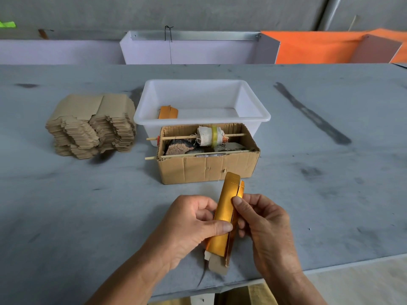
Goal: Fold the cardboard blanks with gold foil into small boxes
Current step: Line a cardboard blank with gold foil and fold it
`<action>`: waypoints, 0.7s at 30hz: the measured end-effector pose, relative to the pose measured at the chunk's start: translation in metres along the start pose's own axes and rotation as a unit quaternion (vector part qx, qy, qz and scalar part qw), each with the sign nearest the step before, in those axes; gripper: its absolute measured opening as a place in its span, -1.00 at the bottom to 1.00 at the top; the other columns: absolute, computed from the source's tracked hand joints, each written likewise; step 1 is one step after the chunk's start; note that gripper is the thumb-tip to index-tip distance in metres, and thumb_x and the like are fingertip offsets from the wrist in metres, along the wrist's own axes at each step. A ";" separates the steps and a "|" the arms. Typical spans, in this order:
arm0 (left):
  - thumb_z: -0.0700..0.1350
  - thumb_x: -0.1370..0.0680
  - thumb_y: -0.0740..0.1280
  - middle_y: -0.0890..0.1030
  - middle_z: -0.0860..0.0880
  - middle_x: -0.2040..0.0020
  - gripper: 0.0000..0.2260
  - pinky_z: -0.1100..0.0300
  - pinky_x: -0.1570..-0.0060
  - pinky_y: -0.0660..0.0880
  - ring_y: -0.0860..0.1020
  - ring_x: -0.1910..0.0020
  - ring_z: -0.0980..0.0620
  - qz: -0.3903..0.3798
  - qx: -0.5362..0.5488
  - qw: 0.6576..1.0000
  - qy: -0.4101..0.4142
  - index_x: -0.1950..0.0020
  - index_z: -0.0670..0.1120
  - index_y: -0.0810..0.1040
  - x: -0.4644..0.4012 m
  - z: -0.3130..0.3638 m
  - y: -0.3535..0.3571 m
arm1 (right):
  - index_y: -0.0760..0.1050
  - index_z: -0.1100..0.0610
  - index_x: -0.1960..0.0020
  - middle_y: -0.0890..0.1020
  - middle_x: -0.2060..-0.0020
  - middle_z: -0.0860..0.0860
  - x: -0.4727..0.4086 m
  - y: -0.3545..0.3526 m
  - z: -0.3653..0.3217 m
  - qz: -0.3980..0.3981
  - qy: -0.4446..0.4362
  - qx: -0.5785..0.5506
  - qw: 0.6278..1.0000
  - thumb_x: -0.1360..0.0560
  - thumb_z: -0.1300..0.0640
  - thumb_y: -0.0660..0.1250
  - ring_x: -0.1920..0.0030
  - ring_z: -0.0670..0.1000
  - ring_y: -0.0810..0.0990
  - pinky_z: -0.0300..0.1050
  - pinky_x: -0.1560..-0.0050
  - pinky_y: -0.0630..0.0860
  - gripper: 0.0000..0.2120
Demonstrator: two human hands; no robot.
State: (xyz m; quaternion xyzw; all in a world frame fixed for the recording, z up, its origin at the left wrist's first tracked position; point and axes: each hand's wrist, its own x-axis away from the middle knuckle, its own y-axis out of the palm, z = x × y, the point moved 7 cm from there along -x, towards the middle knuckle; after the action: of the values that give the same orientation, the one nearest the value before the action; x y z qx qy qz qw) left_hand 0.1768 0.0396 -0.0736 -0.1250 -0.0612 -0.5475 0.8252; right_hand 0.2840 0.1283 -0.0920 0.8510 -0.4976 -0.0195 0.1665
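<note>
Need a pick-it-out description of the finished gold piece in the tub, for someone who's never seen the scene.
Start at the white tub in the middle of the grey table, behind the open cardboard box. In the tub's near-left corner lies a small gold piece. It is the only thing in the tub; the other gold blank is held in both hands.

Gold foil blank (226, 213), white tub (202, 118), brown stack (91, 126)
</note>
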 end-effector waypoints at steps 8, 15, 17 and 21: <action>-0.29 -0.41 0.45 0.69 -0.13 0.24 -0.89 0.20 0.36 0.51 0.65 0.30 0.00 0.019 0.063 0.997 -0.043 0.12 -0.18 0.58 -0.002 -0.009 -0.001 | 0.63 0.25 0.21 0.53 0.51 0.10 0.004 0.006 0.008 -0.073 0.105 0.013 0.992 -0.26 0.20 0.43 0.54 -0.05 0.43 -0.25 0.51 0.44 -0.85; -0.25 -0.39 0.47 0.69 -0.12 0.23 -0.83 0.14 0.28 0.57 0.66 0.27 -0.01 0.032 0.069 0.996 -0.035 0.05 -0.15 0.60 -0.001 -0.006 -0.002 | 0.59 0.34 0.19 0.53 0.51 0.10 0.005 0.005 0.003 -0.068 0.084 0.047 0.993 -0.41 0.34 0.39 0.54 -0.06 0.44 -0.28 0.51 0.43 -0.96; -0.24 -0.36 0.49 0.70 -0.11 0.19 -0.74 0.12 0.24 0.57 0.66 0.23 -0.02 0.019 0.072 0.996 -0.038 -0.02 -0.11 0.59 0.000 -0.006 0.001 | 0.59 0.35 0.18 0.55 0.50 0.11 0.004 0.005 -0.001 -0.061 0.066 0.046 0.995 -0.41 0.36 0.38 0.52 -0.07 0.46 -0.28 0.50 0.43 -0.96; -0.35 -0.36 0.48 0.70 -0.09 0.20 -0.64 0.20 0.29 0.53 0.67 0.22 0.01 0.028 0.069 0.996 -0.043 -0.09 -0.06 0.56 0.002 -0.009 0.005 | 0.58 0.36 0.18 0.57 0.49 0.12 0.004 0.006 -0.005 -0.051 0.049 0.050 0.996 -0.42 0.38 0.37 0.52 -0.08 0.47 -0.28 0.50 0.44 -0.97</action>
State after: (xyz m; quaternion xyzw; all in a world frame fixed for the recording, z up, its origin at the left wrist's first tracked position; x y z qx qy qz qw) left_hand 0.1818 0.0368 -0.0824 -0.0928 -0.1309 -0.5128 0.8434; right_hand 0.2813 0.1237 -0.0852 0.8825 -0.4452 0.0382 0.1465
